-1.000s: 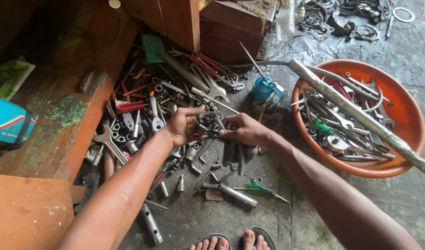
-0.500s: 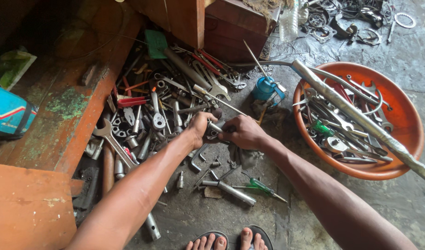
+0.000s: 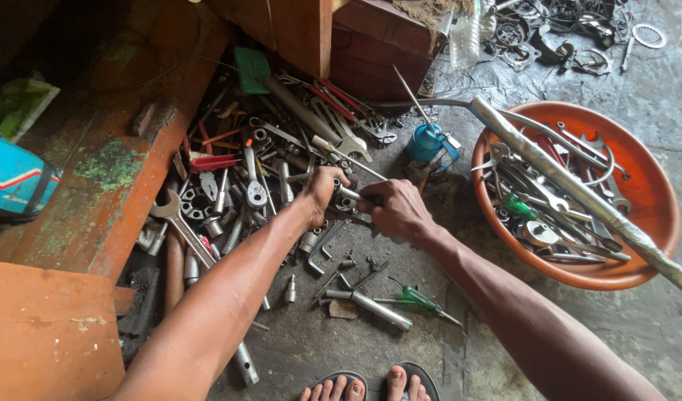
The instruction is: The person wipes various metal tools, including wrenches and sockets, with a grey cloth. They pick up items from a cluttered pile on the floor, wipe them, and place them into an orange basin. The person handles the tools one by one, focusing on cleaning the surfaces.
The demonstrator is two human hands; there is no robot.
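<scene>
Now both hands grip metal rod, axis left-right.

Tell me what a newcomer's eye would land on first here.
First, the two hands meeting mid-frame: the left hand and right hand both grip a short metal socket bar above a heap of wrenches and sockets spread on the floor. At right, an orange basin full of spanners, with a long foil-wrapped pipe lying across it.
</scene>
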